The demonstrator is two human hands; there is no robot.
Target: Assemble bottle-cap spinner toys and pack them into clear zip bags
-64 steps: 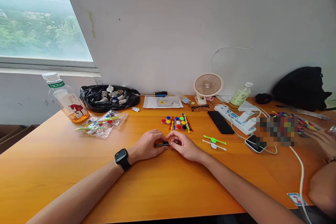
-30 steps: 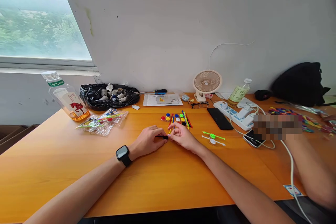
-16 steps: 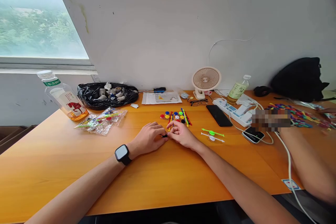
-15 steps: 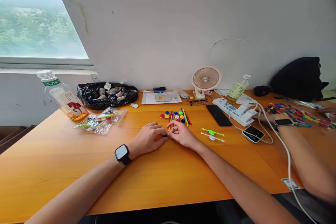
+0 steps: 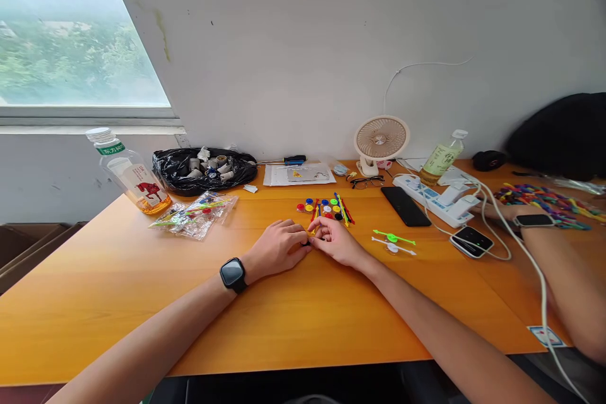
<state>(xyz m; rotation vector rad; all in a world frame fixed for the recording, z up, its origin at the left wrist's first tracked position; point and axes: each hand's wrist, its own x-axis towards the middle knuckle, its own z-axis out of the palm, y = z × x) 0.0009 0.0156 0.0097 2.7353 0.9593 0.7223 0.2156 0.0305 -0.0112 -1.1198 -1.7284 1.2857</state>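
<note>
Two spinners (image 5: 392, 237) sat assembled, discs (image 5: 309, 208) and arrows (image 5: 344, 211) lay loose, and the left hand (image 5: 278, 246) and right hand (image 5: 338, 243) pinched a partly hidden black piece (image 5: 307, 242)

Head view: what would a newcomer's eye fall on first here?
Probably the left hand and right hand, meeting mid-table around a small black piece mostly hidden by fingers. Just beyond them lie bright colored discs; a green arrow piece and a white arrow piece sit right of the right hand. Behind, the beige fan stands near the wall.
</note>
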